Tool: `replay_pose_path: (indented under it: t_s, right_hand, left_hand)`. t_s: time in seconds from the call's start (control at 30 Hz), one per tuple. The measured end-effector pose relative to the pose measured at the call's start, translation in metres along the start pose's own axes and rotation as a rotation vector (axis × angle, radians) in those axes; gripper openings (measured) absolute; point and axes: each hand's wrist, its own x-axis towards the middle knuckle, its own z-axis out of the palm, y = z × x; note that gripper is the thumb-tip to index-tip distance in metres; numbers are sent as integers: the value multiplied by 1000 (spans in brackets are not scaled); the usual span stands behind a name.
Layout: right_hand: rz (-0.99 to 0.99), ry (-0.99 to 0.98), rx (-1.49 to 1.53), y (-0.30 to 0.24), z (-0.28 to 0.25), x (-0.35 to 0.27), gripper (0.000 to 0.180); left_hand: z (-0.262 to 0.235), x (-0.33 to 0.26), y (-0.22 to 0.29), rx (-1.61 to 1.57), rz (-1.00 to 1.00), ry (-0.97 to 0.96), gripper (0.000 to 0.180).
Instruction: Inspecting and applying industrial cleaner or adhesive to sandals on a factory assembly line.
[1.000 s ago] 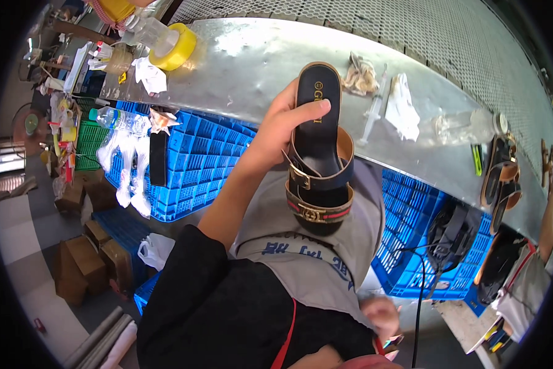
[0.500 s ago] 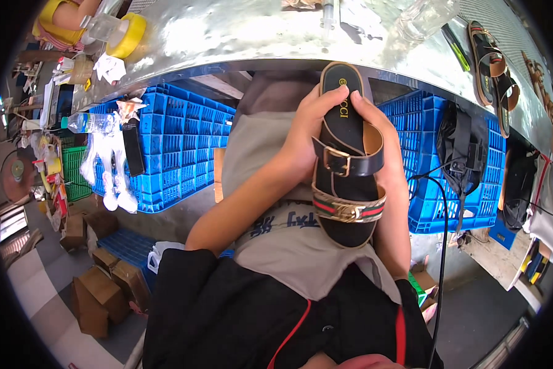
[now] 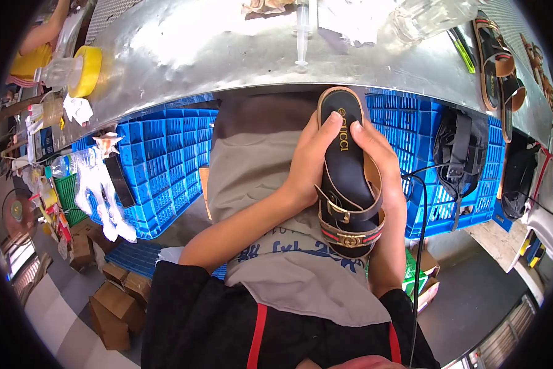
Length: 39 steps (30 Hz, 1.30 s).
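The black sandal (image 3: 345, 178) sits over the person's lap, just below the metal counter (image 3: 227, 49) edge, clamped between left hand (image 3: 310, 163) and right hand (image 3: 384, 178). Inspection seems underway; turning it would need a regrip.

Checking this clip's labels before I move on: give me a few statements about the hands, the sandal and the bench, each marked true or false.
1. Both hands hold the black sandal. True: left hand and right hand grip its sides.
2. The sandal lies flat on the metal bench. False: it is held over the lap, below the bench edge.
3. A syringe lies on the bench. True.
4. The crates under the bench are red. False: they are blue.
5. The sandal has no straps. False: buckled straps cross it.
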Motion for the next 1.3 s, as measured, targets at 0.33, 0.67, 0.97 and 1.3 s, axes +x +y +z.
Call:
replay_pose_path:
  t_s: [0.33, 0.67, 0.97, 1.3]
  right_hand:
    - [115, 18, 18, -24, 27, -1, 39]
    - [-3, 88, 77, -3, 55, -3, 38]
    - [-98, 112, 133, 5, 65, -7, 38]
    - [-362, -261, -158, -17, 19, -31, 49]
  left_hand:
    - [13, 3, 20, -35, -52, 35, 39]
    - [-12, 14, 46, 80, -204, -119, 42]
    - [-12, 18, 61, 204, -261, -178, 41]
    - [20, -13, 60, 508, 295, -380, 41]
